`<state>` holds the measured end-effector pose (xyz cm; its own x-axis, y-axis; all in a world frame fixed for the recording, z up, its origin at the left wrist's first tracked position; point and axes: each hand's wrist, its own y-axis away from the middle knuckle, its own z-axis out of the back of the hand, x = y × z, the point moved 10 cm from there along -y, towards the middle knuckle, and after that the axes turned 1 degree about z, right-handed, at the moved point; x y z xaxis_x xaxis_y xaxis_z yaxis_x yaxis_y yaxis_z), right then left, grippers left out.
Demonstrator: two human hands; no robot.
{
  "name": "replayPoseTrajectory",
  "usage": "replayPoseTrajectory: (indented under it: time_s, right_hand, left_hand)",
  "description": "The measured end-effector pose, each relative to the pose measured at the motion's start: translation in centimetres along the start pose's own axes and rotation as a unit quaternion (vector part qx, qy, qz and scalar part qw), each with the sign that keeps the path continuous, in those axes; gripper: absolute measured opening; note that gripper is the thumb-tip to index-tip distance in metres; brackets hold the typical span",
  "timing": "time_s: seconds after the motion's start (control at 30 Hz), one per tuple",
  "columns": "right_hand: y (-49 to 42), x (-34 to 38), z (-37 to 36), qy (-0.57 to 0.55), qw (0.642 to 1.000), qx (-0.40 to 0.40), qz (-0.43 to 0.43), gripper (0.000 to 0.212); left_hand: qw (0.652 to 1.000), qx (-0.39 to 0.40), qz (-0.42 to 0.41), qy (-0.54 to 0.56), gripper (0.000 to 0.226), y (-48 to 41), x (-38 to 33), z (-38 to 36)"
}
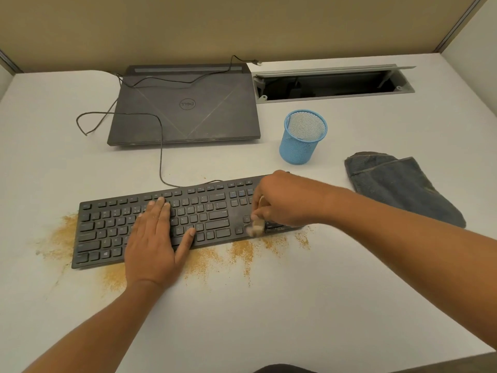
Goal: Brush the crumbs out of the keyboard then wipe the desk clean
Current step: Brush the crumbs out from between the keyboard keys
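The long black flat keyboard lies across the middle of the frame on the white surface, its cable looping up towards a closed dark grey laptop at upper centre. The left hand presses flat on the letter keys, fingers straight and a little spread, holding nothing, which pins the board down. The right hand has its fingers curled round a small pale brush, whose blurred bristle end sits at the keys right of centre, by the arrow cluster.

Fine tan crumbs lie in streaks along the keyboard's near edge and in a patch off its left end, so I'd say the brushing is well along and this right end is what remains.

To do it well, I'd use short strokes along the gaps between the rows, always flicking towards the near edge where the rest has gathered, not up towards the laptop. The flat hand should bear down firmly, or the board will skate. It may also be hiding crumbs under the palm.

The folded dark blue-grey cloth waits at right, untouched, beside a blue mesh cup.
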<state>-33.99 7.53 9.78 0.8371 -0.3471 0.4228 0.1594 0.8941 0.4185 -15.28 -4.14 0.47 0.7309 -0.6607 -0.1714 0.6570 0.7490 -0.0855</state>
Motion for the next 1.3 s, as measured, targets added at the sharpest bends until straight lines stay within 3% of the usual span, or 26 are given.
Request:
replayPoseTrajectory:
  time_s: [0.1, 0.23, 0.3, 0.37, 0.53, 0.63, 0.77, 0.9, 1.07, 1.2, 1.3]
  right_hand:
    - [1.1, -1.5, 1.1, -0.028, 0.997, -0.064, -0.022, 0.02]
    - [3.3, -2.9, -0.7, -0.059, 0.996, -0.044, -0.055, 0.016]
    - [4.1, -4.7, 0.3, -0.08, 0.988, -0.092, -0.091, 0.016]
    - [4.5, -6.0, 0.9, -0.063, 0.982, -0.144, -0.11, 0.026]
    - [5.4, -6.0, -1.1, -0.089, 0.977, -0.154, -0.119, 0.048]
    - [6.3, -6.6, -0.3, -0.07, 0.967, -0.198, -0.145, 0.037]
    - [5.7, -5.6, -2.8, -0.088, 0.981, -0.123, -0.122, 0.024]
    - [4.8, -5.2, -1.2, -0.093, 0.975, -0.161, -0.119, 0.02]
    - [3.5, -3.2, -0.8, -0.091, 0.987, -0.091, -0.092, 0.02]
    - [3.1, -3.6, 1.3, -0.087, 0.984, -0.129, -0.09, 0.022]
    - [2.8, -2.8, -0.7, -0.088, 0.992, -0.058, -0.076, 0.024]
  left_hand:
    - [1.0, -0.001, 0.0, -0.002, 0.08, 0.0, 0.0, 0.0]
    - [1.0, -0.004, 0.002, 0.004, 0.081, 0.0, 0.0, 0.1]
    - [1.0, -0.004, -0.001, 0.005, 0.081, 0.0, -0.1, 0.1]
    - [1.0, -0.007, -0.001, 0.005, 0.08, 0.0, -0.1, 0.2]
    - [1.0, -0.007, 0.0, 0.009, 0.082, 0.0, -0.2, 0.3]
    - [1.0, -0.007, 0.001, 0.012, 0.082, 0.0, -0.2, 0.3]
    - [1.0, -0.011, 0.001, 0.011, 0.083, 0.1, -0.3, 0.5]
    - [1.0, -0.006, 0.003, 0.007, 0.083, 0.1, -0.2, 0.4]
    - [1.0, -0.006, 0.004, 0.004, 0.082, 0.1, -0.1, 0.4]
    - [1.0, -0.006, 0.002, 0.006, 0.082, 0.0, -0.2, 0.4]
    - [1.0, -0.006, 0.002, 0.006, 0.083, 0.1, -0.1, 0.3]
